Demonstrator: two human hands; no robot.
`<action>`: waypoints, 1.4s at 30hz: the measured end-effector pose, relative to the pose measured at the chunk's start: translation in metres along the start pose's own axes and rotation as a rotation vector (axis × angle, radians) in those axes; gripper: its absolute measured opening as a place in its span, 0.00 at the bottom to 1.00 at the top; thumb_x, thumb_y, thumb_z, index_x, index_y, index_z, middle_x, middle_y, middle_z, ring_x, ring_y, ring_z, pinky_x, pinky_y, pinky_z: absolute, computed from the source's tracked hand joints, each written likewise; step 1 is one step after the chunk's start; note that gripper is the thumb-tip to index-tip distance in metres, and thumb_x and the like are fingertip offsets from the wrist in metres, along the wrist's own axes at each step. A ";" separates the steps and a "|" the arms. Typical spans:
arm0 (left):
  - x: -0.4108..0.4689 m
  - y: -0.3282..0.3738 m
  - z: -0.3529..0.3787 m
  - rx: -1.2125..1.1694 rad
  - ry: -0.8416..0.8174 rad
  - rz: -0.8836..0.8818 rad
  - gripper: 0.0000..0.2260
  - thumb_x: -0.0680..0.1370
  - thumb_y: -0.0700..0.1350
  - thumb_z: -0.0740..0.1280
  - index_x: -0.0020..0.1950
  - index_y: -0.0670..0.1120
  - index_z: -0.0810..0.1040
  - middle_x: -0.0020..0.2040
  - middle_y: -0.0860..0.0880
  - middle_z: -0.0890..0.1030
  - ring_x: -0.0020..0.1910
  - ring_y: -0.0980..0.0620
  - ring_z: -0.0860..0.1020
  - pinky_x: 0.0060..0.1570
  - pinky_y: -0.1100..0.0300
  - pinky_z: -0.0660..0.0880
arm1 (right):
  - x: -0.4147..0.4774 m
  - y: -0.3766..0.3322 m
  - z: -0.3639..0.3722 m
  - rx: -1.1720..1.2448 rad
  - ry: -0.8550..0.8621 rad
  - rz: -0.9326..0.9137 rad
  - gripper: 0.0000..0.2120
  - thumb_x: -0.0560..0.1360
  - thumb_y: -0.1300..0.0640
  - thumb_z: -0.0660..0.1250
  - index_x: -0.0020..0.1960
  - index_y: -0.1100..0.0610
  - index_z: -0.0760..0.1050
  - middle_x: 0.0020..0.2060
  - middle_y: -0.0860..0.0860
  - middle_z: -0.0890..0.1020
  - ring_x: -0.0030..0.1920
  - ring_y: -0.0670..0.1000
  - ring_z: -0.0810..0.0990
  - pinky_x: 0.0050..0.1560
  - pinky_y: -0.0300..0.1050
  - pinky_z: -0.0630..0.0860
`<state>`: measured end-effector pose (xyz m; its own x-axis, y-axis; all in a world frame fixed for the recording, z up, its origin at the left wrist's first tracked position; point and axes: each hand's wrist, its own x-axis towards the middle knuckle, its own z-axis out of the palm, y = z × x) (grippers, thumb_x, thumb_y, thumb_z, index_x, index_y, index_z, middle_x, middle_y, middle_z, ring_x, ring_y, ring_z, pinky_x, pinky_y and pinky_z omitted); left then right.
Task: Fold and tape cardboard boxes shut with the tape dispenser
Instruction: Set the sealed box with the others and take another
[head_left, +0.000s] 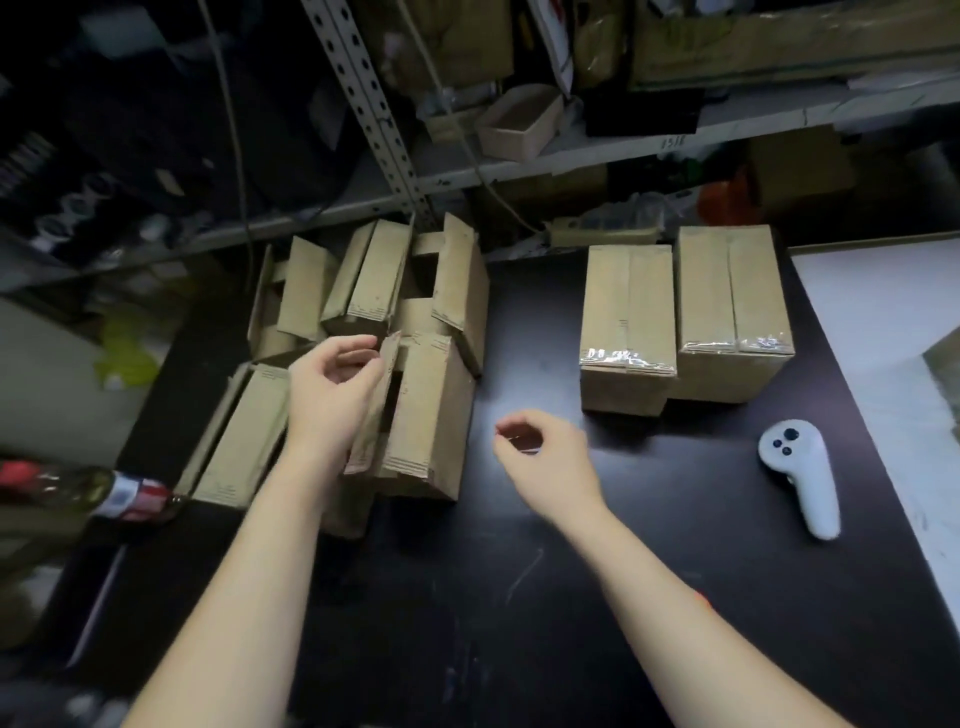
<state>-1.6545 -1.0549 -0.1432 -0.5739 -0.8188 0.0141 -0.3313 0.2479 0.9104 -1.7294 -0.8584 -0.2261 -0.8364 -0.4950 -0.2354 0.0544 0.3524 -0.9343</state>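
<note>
Head view: the left grip (332, 384) hovers with fingers loosely curled, holding nothing, just beside a raised flap of an open cardboard box (426, 415) among the untaped boxes (363, 280) on the left of the table (467, 597). The right grip (545, 452), also loosely curled and empty, hangs above the table. Two taped boxes (628, 312) stand together at the far right, with a white controller (800, 478) near them
</note>
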 end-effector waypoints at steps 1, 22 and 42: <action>0.008 -0.005 -0.010 0.037 -0.008 -0.013 0.10 0.76 0.36 0.73 0.53 0.50 0.84 0.47 0.51 0.85 0.47 0.60 0.83 0.47 0.62 0.78 | -0.004 -0.002 0.011 0.001 -0.061 0.018 0.06 0.74 0.57 0.73 0.46 0.47 0.82 0.43 0.44 0.86 0.45 0.44 0.83 0.53 0.40 0.79; 0.118 -0.071 -0.033 0.668 -0.683 0.414 0.22 0.76 0.57 0.73 0.68 0.53 0.78 0.70 0.48 0.76 0.71 0.46 0.72 0.72 0.47 0.68 | -0.040 -0.010 0.148 -0.036 0.285 0.041 0.17 0.76 0.60 0.74 0.63 0.49 0.82 0.50 0.39 0.85 0.48 0.43 0.84 0.55 0.35 0.78; 0.031 -0.075 -0.052 0.322 -0.680 0.393 0.25 0.71 0.47 0.79 0.65 0.54 0.74 0.55 0.49 0.72 0.54 0.50 0.73 0.59 0.54 0.74 | -0.120 0.018 0.095 0.135 0.499 0.104 0.15 0.80 0.63 0.67 0.55 0.43 0.81 0.49 0.35 0.83 0.47 0.33 0.80 0.52 0.31 0.73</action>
<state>-1.6083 -1.1261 -0.1893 -0.9830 -0.1787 -0.0409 -0.1519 0.6690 0.7276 -1.5761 -0.8682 -0.2399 -0.9790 -0.0130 -0.2036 0.1934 0.2575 -0.9467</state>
